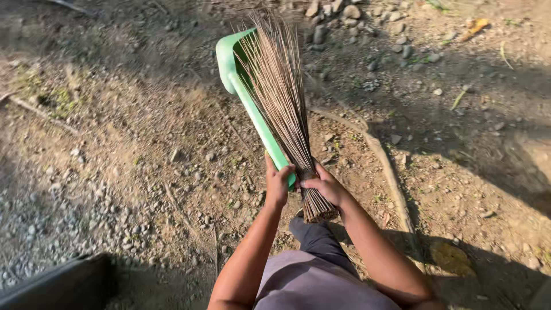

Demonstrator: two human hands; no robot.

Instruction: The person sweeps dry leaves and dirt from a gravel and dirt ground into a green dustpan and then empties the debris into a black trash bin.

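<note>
My left hand [277, 183] grips the lower end of the long handle of a green plastic dustpan [241, 80], whose pan points away from me over the dirt. My right hand [325, 186] is closed around the bound end of a stick broom [281, 97]. Its thin brown bristles fan out forward and lie across the pan's mouth. The two hands are close together in front of my body, almost touching. The broom's cut butt end sticks out below my right hand.
The ground is bare dirt with gravel at the left [69, 206], small stones at the top [350, 17], an exposed root [384, 166] running down the right, and dry leaves [476, 26]. A dark object [63, 284] sits at the bottom left corner.
</note>
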